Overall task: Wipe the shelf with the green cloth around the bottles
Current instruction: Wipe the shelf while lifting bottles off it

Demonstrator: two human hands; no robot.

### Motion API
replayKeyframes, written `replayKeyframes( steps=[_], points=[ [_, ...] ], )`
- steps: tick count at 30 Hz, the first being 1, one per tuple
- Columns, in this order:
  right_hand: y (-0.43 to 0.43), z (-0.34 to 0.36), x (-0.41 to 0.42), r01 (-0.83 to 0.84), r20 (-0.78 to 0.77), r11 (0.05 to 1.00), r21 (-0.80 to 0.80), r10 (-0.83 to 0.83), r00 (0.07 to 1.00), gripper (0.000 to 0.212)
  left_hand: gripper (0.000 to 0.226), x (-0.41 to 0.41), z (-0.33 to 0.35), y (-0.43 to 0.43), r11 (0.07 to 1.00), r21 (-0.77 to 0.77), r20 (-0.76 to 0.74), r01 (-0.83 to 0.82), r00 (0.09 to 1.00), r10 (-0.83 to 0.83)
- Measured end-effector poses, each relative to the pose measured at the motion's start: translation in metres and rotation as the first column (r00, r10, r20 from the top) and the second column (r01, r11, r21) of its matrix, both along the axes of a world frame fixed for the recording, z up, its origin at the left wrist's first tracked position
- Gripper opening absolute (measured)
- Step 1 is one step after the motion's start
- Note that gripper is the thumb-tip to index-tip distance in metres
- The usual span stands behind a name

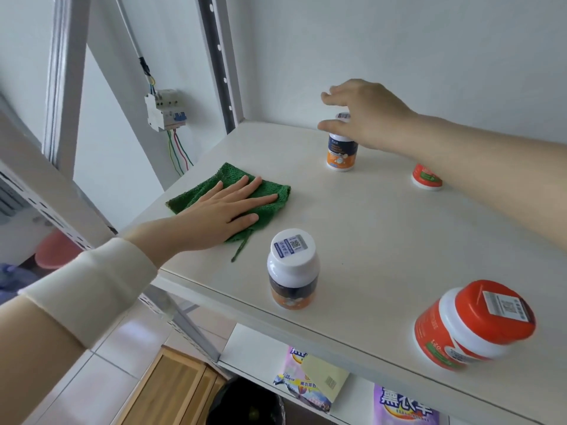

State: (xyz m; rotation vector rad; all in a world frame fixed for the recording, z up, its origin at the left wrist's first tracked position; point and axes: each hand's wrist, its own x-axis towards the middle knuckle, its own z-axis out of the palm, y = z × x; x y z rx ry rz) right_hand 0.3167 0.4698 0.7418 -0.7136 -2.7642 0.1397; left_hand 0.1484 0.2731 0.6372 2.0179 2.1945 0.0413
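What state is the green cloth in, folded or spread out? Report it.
Folded: the green cloth shows stacked layers along its far edge, lying on the shelf under the flat left hand.

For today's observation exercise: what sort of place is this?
Probably a home storage or utility corner: a metal rack shelf holding supplement bottles, a wall-mounted circuit breaker, and detergent packs below.
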Motion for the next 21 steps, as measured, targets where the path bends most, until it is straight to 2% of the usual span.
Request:
replayKeyframes(
  steps=[2, 6, 8, 12, 15, 21],
  points=[
    [-0.037, 0.011, 0.017, -0.082, -0.018, 0.988, -0.132, 0.08, 0.997, 0.051, 0.04, 0.003, 0.002, 0.001, 1.0, -0.023, 0.009, -0.021, 1.0, 0.022],
    [-0.119, 0.01, 0.062, -0.135, 0.075, 0.89, -0.436, 0.185, 0.98, 0.056, 0.043, 0.009, 0.007, 0.004, 1.0, -0.028, 0.0, -0.012, 1.0, 0.012],
    [-0.141, 0.001, 0.073, -0.126, 0.078, 0.864, -0.488, 0.187, 0.979, 0.057, 0.046, 0.014, 0.009, 0.008, 0.999, -0.041, -0.022, 0.017, 1.0, -0.018],
    [-0.158, -0.012, 0.076, -0.053, -0.046, 0.848, -0.527, 0.034, 0.998, 0.041, 0.05, 0.028, 0.013, 0.017, 0.993, -0.046, -0.05, 0.108, 0.993, -0.111],
    [-0.156, -0.014, 0.078, 0.031, -0.13, 0.861, -0.507, -0.112, 0.985, 0.039, 0.05, 0.039, 0.012, 0.027, 0.987, -0.031, -0.017, 0.16, 0.987, -0.161],
    [-0.136, 0.006, 0.092, 0.211, -0.299, 0.818, -0.535, -0.416, 0.859, 0.035, 0.048, 0.081, 0.008, 0.041, 0.935, 0.032, 0.008, 0.353, 0.936, -0.353]
  ],
)
